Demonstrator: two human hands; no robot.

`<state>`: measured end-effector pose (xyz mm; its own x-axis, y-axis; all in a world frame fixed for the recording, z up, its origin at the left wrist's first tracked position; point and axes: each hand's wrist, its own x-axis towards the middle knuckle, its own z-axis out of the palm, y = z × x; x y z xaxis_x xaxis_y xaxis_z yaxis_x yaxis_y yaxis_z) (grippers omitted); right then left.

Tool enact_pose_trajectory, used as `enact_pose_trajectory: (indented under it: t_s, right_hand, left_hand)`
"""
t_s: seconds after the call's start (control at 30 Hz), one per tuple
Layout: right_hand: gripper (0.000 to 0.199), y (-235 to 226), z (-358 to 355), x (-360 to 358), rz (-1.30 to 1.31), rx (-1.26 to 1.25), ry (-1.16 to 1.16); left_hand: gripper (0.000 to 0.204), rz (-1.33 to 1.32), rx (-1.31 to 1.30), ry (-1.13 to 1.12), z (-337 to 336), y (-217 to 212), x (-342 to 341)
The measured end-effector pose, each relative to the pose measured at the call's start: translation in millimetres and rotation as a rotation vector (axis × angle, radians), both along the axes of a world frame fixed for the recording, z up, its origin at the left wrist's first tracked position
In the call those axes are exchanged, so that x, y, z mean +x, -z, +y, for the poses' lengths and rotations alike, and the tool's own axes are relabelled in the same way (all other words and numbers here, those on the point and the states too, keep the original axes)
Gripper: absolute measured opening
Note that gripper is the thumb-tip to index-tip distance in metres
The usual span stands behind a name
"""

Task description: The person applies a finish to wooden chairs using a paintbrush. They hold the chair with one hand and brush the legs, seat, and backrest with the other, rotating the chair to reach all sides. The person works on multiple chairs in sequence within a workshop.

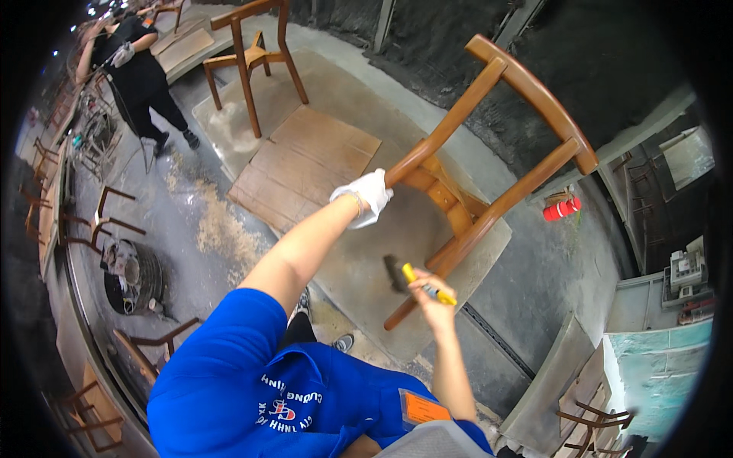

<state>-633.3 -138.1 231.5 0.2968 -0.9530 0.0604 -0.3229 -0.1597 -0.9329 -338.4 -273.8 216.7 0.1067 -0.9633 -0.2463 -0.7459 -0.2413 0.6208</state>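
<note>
My left hand [366, 198], in a white glove, grips a leg of a brown wooden chair [519, 197]. The chair is tilted, its curved top rail toward the upper right and its legs toward me. At the seat an open frame shows instead of a panel. My bare right hand [435, 299] is closed on a yellow-handled brush [410, 273]. The brush's dark, blurred head is beside the chair's lower leg; whether it touches the wood I cannot tell.
Under the chair is a grey work surface [336, 263] with a brown cardboard sheet [309, 156]. Another wooden chair [248, 57] stands beyond. A co-worker [141, 69] in dark clothes is far left. A dark drum [134, 278] is at left, a red fire extinguisher [563, 209] at right.
</note>
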Motion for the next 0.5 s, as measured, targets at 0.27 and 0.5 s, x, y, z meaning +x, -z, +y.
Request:
enact_pose_trajectory:
  t_s: [0.27,0.5]
  right_hand:
    - [0.026,-186.9,-219.3,70.8,0.395,-1.195,0.045]
    - [0.014,-98.9,-215.4,126.0,0.89,-1.218,-0.027]
  left_hand:
    - [0.042,0.109,0.014,0.061,5.5,-7.9,13.3]
    - [0.055,0.183,0.032,0.129,7.3,9.2,29.6]
